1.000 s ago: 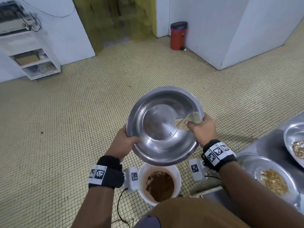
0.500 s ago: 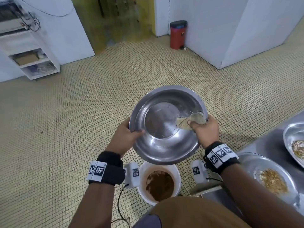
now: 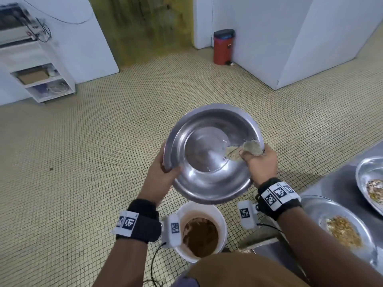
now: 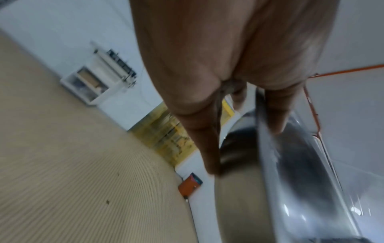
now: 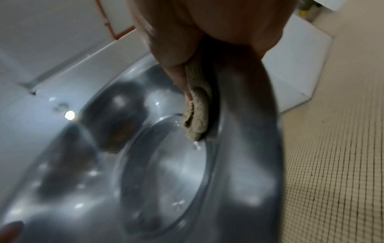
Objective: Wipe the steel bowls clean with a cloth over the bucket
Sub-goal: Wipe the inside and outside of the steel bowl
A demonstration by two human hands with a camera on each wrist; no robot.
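A large steel bowl (image 3: pixel 209 154) hangs tilted toward me above a white bucket (image 3: pixel 222 220) of brown waste. My left hand (image 3: pixel 163 172) grips the bowl's left rim, thumb inside and fingers behind; the left wrist view shows the rim (image 4: pixel 268 148) pinched between them. My right hand (image 3: pixel 261 160) holds a beige cloth (image 3: pixel 244 151) against the bowl's inner right wall near the rim. In the right wrist view the cloth (image 5: pixel 197 115) lies folded under my thumb on the steel bowl (image 5: pixel 166 172).
A steel counter (image 3: pixel 331 183) at the right carries two more steel bowls (image 3: pixel 339 226) (image 3: pixel 371 183) with food scraps. Tiled floor (image 3: pixel 93 162) spreads ahead. A red pedal bin (image 3: pixel 223 47) stands by the far white wall, a white shelf unit (image 3: pixel 41 79) at far left.
The bowl has shifted slightly up and to the right with both hands. The cloth has slid a little higher along the inner right wall.
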